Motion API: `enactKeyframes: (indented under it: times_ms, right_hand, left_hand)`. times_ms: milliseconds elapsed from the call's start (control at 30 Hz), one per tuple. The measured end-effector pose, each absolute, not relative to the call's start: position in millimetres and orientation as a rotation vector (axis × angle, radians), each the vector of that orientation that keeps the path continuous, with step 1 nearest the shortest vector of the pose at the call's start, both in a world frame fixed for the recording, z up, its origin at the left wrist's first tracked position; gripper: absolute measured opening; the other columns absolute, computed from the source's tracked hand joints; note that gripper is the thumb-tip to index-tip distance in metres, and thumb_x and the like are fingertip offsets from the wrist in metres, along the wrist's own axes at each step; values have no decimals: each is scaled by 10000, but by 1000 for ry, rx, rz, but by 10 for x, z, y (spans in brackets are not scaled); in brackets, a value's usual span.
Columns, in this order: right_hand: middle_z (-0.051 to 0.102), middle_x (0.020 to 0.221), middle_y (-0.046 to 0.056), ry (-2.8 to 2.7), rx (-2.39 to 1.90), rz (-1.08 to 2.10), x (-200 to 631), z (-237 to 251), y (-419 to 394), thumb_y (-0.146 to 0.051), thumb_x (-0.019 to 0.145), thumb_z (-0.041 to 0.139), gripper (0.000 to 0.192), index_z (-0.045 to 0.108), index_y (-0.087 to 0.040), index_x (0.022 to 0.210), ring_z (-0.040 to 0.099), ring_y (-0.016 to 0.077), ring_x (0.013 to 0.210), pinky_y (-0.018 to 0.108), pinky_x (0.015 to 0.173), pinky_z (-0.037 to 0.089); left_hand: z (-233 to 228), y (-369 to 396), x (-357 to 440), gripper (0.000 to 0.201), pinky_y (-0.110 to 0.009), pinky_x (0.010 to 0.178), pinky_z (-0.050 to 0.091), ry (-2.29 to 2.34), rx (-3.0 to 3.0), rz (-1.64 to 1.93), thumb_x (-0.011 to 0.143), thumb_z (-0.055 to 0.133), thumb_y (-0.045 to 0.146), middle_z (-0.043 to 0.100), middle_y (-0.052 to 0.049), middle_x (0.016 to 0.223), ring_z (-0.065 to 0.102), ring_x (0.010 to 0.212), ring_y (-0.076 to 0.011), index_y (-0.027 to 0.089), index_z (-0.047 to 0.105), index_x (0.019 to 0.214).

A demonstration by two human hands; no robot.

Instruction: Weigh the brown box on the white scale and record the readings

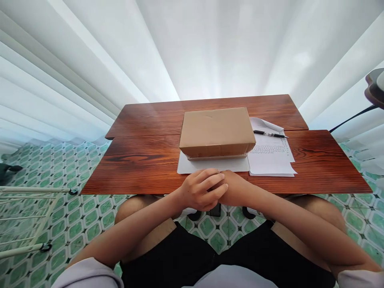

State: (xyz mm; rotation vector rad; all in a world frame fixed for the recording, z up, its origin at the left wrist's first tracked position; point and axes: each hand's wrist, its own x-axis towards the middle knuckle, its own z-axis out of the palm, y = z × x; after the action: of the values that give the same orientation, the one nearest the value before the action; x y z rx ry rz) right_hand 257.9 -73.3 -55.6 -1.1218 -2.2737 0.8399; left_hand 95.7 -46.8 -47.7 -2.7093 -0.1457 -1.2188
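Observation:
My left hand (204, 190) is wrapped over my right hand (232, 187) at the table's front edge. The fingers of my right hand are mostly hidden beneath the left ones. Just beyond them, a closed brown cardboard box (218, 130) rests on a flat white sheet or board (213, 165), apart from both hands. To the box's right lie printed papers (271, 162), the far corner of one curled up. Across these papers lies a black-and-white pen (270, 134).
The reddish-brown wooden table (141, 160) has two offset planks. White curtains (210, 48) hang behind it. A pale wire rack (33, 218) on wheels stands at the left on green tiles (102, 220). A small dark object (215, 210) is below the hands. Part of some brown item (373, 88) shows far right.

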Motion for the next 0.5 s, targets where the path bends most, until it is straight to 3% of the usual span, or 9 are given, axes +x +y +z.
enactKeyframes:
  times_ms: [167, 333, 433, 500]
  right_hand:
    - [729, 931, 78, -2508, -1119, 626, 2711, -80, -712, -178, 892, 586, 122, 665, -228, 813, 654, 249, 791, 353, 587, 440]
    - [639, 776, 26, -2226, -1283, 441, 2928, 249, -766, -184, 971, 463, 207, 562, -196, 791, 565, 166, 703, 305, 599, 381]
    - [565, 734, 7, -1985, -1302, 157, 3075, 287, -725, -276, 1009, 458, 236, 518, -209, 791, 527, 162, 699, 321, 648, 404]
    - [603, 820, 32, -1804, -1333, -22, 3169, 274, -665, -285, 993, 482, 161, 552, -216, 865, 564, 188, 782, 348, 724, 460]
  left_hand:
    - [-215, -418, 1056, 298, -367, 884, 585, -178, -2669, -1290, 913, 437, 171, 644, -153, 1112, 608, 1139, -252, 143, 655, 1113]
    - [-44, -410, 1107, 374, -374, 922, 577, -461, -2612, -1389, 897, 458, 87, 675, -117, 1154, 627, 1107, -213, 184, 614, 1223]
    - [12, -340, 1043, 374, -381, 940, 553, -665, -2516, -1513, 881, 489, 67, 702, -84, 1105, 644, 1050, -195, 205, 607, 1208]
    - [31, -264, 971, 340, -404, 974, 527, -813, -2432, -1591, 894, 505, 101, 702, -73, 1103, 638, 1063, -204, 214, 611, 1196]
